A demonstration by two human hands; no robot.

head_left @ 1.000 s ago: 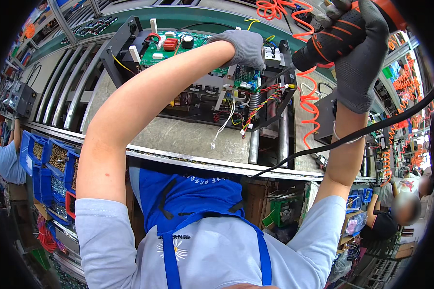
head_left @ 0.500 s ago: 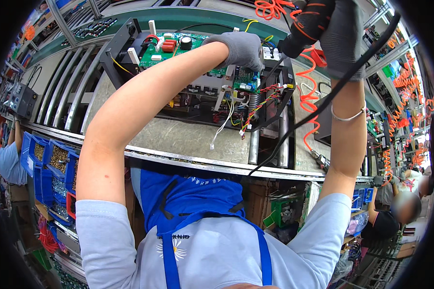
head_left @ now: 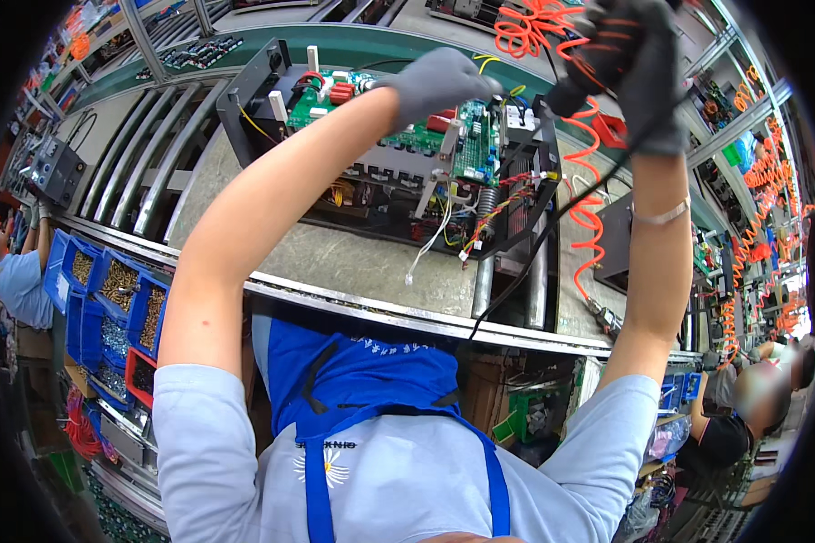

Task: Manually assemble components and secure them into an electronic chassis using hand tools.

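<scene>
While the blue bins [head_left: 74,321] of small fasteners stand low at my left, the uncovered black chassis [head_left: 403,170] sits before me on the grey work board [head_left: 344,262]. I judge it heavy and stiff, so the metal frame at its two ends seems the proper place to take hold. On it lies the green main circuit board [head_left: 315,103], probably fragile, to be touched only by the edges. A small white plug [head_left: 409,280] lies at the front on thin wires, which look soft and light; I would hold the plug itself, not the wires.

My left hand [head_left: 439,86], in a grey glove, hangs above the main board with its forearm crossing over the chassis. Its fingers are curled close together, but I cannot tell if something is between them. Just beside stands a smaller green board [head_left: 473,145], thin and surely easy to crack.

Farther right, the black power screwdriver [head_left: 593,68] looks moderately heavy, with a firm body for gripping. The fingers of my right hand [head_left: 652,81] are wrapped around it, blurred, with the forearm stretched away from me.
</scene>
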